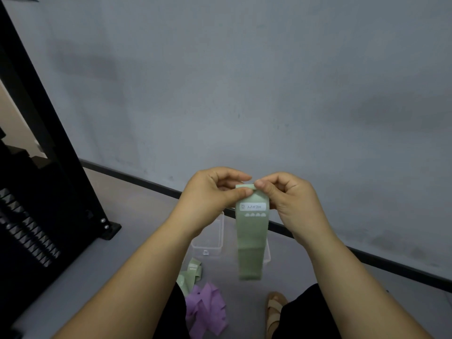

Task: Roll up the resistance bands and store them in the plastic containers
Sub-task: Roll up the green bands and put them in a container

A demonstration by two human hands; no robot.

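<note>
Both hands, the left hand (pixel 210 192) and the right hand (pixel 286 199), pinch the folded top edge of a green resistance band (pixel 252 236) marked "HEAVY"; it hangs straight down between them, held in the air. Below it on the floor (pixel 137 241) stand clear plastic containers (pixel 208 245). Nearer the person lie a second green band (pixel 193 272) and crumpled purple bands (pixel 205 309).

both hands raised: left hand (pixel 210 192) and right hand (pixel 283 199) pinch top edge of green band (pixel 252 231), hanging down. clear containers (pixel 210 241) on floor below; purple bands (pixel 205 309) nearer.
</note>
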